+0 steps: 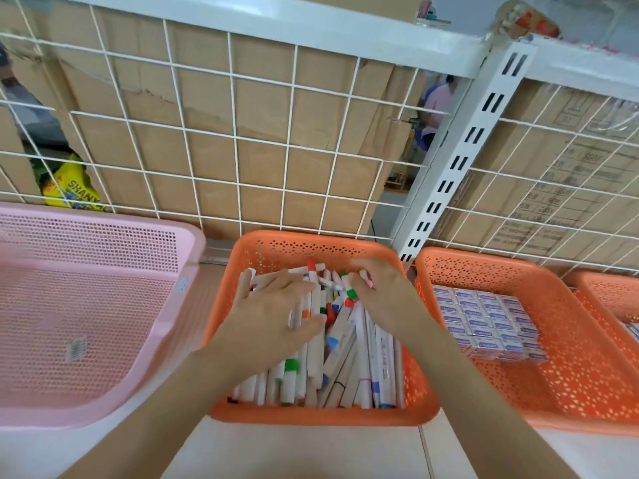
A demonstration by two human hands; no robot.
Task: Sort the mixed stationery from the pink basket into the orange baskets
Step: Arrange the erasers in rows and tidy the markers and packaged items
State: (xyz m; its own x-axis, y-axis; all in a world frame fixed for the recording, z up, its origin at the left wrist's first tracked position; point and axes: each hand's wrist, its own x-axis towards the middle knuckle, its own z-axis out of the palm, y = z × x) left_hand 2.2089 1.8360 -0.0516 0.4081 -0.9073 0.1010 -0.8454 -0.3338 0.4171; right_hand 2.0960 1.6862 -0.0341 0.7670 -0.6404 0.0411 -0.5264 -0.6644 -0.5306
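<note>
Markers (345, 357) fill the middle orange basket (311, 240), where my left hand (273, 316) lies spread flat on them, probably levelling the pile. My right hand (380, 295) curls over their far ends, grip unclear. Pink basket (103, 233), left, shows only mesh.
</note>
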